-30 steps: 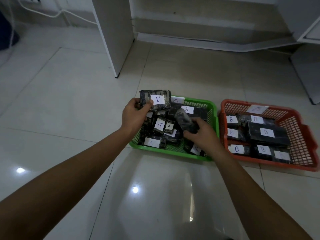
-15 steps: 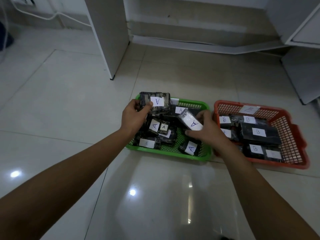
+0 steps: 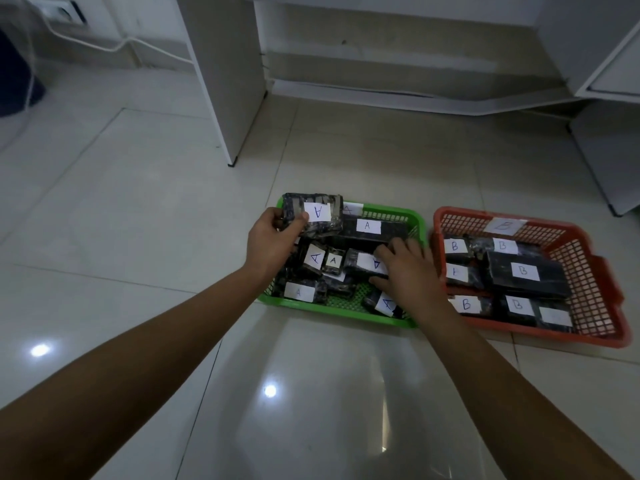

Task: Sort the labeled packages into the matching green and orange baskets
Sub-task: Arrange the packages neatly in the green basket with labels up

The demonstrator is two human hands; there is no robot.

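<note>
Two bare forearms reach out over glossy pale floor tiles (image 3: 138, 209). The right hand (image 3: 405, 271), fingers curled, grips a dark, film-wrapped package (image 3: 363, 263) with a white "A" slip, low inside the green basket (image 3: 346, 311) of plastic mesh among other A-marked packs. The left hand (image 3: 272, 239) pinches a blocky, crinkled "A" package (image 3: 320, 213) above the basket's far left corner. Just beside, on the right, the orange lattice basket (image 3: 595, 285) holds flat, rectangular B-labelled packs.
</note>
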